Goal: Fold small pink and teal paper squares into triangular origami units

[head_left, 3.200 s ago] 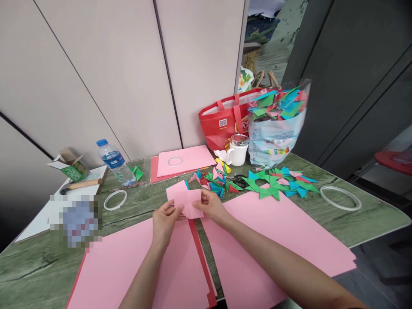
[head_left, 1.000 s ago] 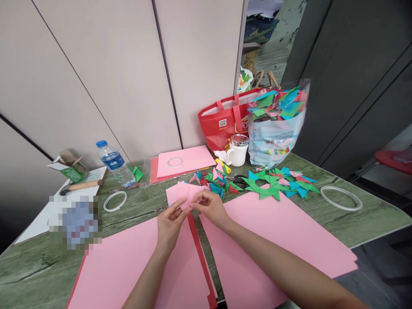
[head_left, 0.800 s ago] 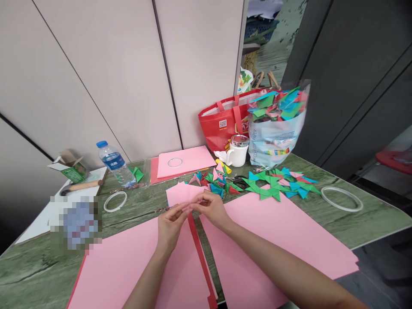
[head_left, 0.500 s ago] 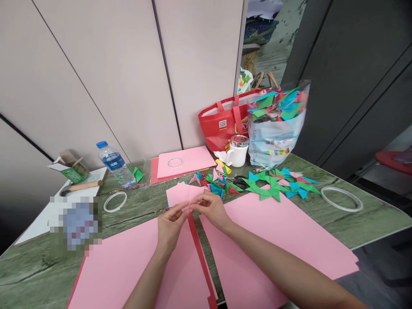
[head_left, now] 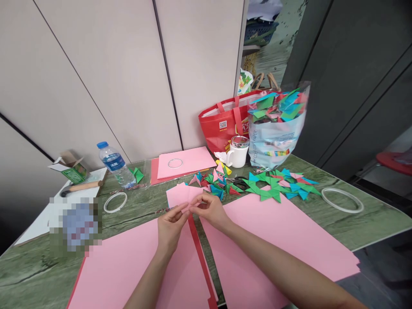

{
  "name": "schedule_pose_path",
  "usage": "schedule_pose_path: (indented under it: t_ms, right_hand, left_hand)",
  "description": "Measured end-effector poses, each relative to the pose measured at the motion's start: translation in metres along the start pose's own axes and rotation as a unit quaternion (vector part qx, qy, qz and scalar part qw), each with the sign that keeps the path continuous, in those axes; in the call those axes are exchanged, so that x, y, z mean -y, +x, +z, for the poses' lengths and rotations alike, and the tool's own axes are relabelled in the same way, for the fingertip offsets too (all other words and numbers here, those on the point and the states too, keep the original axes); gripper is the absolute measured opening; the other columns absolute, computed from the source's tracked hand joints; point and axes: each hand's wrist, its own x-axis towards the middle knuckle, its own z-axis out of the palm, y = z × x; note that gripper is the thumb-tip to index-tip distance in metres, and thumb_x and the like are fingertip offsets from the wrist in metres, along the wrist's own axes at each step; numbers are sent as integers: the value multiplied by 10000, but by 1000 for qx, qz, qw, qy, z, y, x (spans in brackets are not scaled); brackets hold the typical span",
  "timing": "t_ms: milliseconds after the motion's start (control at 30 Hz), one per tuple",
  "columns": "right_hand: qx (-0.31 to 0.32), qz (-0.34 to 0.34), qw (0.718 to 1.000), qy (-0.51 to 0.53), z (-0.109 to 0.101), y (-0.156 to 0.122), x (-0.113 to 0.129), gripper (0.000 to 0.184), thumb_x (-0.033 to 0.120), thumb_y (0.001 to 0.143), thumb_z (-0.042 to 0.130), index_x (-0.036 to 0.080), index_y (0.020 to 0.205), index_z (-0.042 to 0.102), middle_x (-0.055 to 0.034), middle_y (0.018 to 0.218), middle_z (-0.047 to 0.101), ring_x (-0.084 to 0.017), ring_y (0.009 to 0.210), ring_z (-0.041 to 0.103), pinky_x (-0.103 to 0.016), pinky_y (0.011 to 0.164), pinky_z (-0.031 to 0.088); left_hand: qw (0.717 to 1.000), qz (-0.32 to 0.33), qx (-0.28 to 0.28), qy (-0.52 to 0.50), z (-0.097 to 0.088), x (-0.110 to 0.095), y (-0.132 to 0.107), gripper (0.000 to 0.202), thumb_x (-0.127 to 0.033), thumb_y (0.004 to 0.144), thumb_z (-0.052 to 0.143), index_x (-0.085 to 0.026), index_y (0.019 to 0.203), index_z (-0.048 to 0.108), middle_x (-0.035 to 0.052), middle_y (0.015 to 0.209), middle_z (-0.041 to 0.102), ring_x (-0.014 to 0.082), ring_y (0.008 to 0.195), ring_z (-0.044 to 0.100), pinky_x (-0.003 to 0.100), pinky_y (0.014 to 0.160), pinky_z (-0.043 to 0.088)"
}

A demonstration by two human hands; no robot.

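Between the fingertips of both hands is a small piece of pink paper point(head_left: 186, 209), partly hidden by the fingers. My left hand point(head_left: 171, 225) pinches it from the left and my right hand point(head_left: 210, 210) from the right, with the fingertips almost meeting. Just behind them lies a small stack of pink paper point(head_left: 178, 194). Under my forearms are two large piles of pink sheets, the left pile point(head_left: 135, 257) with a red edge and the right pile point(head_left: 277, 231) reaching toward the table's front edge.
Folded paper pieces point(head_left: 219, 182), black scissors point(head_left: 240, 182) and green paper star rings point(head_left: 270, 193) lie beyond my hands. Behind stand a white mug point(head_left: 238, 155), a red bag point(head_left: 216, 128) and a filled plastic bag point(head_left: 273, 141). A water bottle point(head_left: 116, 165) and hammer point(head_left: 85, 186) are left.
Both hands stay almost in place, still pinching the pink paper. Only slight finger movement shows; the surrounding things have not moved.
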Motion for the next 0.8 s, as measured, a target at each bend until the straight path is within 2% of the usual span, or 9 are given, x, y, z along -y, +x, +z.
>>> schedule_pose_path:
  t_ms: [167,367,600,800]
  right_hand:
    - [12,8,999,31,1,1,-3,154,187,593,659,177,729,587,-21,768,550,-159,744,547,-272,651,495]
    - [-5,18,997,68,1,2,-3,270,130,592,610,189,831,500,2,784,533,-123,696,553,-228,602,484]
    - [-2,33,992,118,1,2,-1,387,94,616,559,216,957,423,29,718,575,-119,639,588,-252,604,501]
    - [-19,45,989,139,-7,9,-1,397,84,620,506,214,988,440,25,723,613,-119,614,608,-255,590,502]
  left_hand:
    - [1000,14,6,17,0,-1,0,330,-263,519,757,-150,827,723,-52,458,462,73,455,403,210,462,373]
    - [999,30,8,34,-3,0,3,326,-260,534,749,-136,835,718,-63,466,370,60,457,331,198,430,323]
    - [999,6,27,32,-9,1,7,336,-240,524,756,-130,838,715,-39,495,468,76,494,419,205,479,377]
    - [999,-21,32,23,-12,-3,9,349,-236,504,761,-129,833,714,-30,492,523,92,512,480,226,540,427]
